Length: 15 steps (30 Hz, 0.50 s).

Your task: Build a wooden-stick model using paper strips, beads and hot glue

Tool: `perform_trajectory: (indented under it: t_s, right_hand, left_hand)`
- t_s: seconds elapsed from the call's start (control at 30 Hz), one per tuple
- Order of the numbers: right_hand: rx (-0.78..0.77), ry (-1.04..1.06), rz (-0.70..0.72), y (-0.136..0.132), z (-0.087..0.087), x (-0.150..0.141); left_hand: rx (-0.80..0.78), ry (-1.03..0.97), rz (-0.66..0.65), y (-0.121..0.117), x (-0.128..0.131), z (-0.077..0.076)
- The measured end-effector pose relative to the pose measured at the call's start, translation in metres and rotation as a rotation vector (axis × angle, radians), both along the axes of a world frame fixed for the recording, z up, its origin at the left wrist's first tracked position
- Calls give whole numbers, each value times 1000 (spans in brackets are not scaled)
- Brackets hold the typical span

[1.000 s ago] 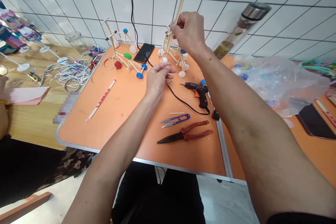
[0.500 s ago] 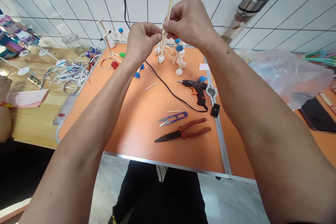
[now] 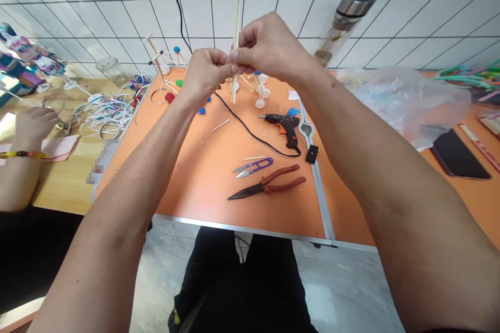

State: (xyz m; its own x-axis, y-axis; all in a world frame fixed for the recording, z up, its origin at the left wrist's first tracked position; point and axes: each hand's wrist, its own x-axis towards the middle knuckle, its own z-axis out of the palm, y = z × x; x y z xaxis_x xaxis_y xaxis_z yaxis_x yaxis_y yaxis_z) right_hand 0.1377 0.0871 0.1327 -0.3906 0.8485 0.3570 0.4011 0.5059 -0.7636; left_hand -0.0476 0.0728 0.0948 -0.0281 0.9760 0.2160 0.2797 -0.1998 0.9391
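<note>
My right hand is closed in a pinch on a pair of thin wooden chopsticks, held nearly upright above the table. My left hand pinches the same chopsticks lower down, its fingertips meeting those of the right. Their lower ends point down in front of a stick frame with white and blue caps, largely hidden behind my hands. To the left stands another stick frame, with a red cap and a green cap, partly covered by my left hand.
Nearer me lie a black glue gun with its cord, purple thread snips and red-handled pliers. At right are a glass bottle, a plastic bag and a phone. Another person's hand rests at the left.
My left hand has risen from over the tabletop to grip the chopsticks beside my right hand. The chopsticks have shifted left and stand more upright. The other person's hand has moved into view.
</note>
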Motion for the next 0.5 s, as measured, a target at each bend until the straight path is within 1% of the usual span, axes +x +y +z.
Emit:
perform_trajectory:
  t_s: [0.1,0.13,0.2,0.23,0.3,0.4,0.43,0.5]
  right_hand:
    - [15,-17,-20,-3,-13,-3]
    - [13,-15,-31,-5,-17,-5]
    - [13,-10,-70,-9,-25,-8]
    - [5,4,-82,-12,-29,-9]
    - [-23,76,-112,-19,-37,-10]
    - [-48,140,-112,-39,-53,-6]
    - [-22,116,-113,-49,-59,-5]
    - [79,-28,-102,-72,-69,-3]
  left_hand:
    - [-14,-76,-27,-10,1,-7]
    - [-49,-134,-14,-14,2,-10]
    - [-156,-274,83,-23,0,-13]
    - [-183,-314,110,-28,-2,-13]
    - [-182,-331,112,-35,-9,-13]
    - [-141,-318,138,-40,-23,-11]
    - [-128,-310,153,-40,-28,-10]
    - [-92,-282,166,-37,-37,-9]
